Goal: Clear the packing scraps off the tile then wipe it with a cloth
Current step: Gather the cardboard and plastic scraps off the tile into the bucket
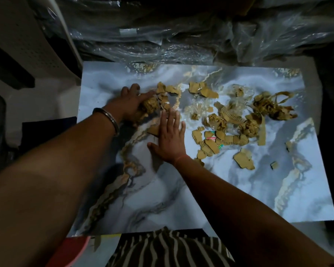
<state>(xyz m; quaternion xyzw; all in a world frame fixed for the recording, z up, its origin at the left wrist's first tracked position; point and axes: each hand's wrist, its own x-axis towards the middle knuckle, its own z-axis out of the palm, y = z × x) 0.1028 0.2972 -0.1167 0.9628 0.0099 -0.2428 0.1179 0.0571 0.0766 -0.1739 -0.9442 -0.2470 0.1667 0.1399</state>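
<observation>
Scraps (223, 120) of torn cardboard and clear film lay scattered across the far half of the tile (162, 199), thickest toward your right. They looked light and limp, likely to skid on the glossy glaze, so raking them into a heap and scooping from beneath seemed wiser than pinching single bits. Your left hand (131, 105) cupped a crumpled brown wad, grip closed loosely over it; your right hand (170, 139) lay flat, fingers spread wide, holding nothing. The tile's long axis ran left to right before you. No cloth was visible.
</observation>
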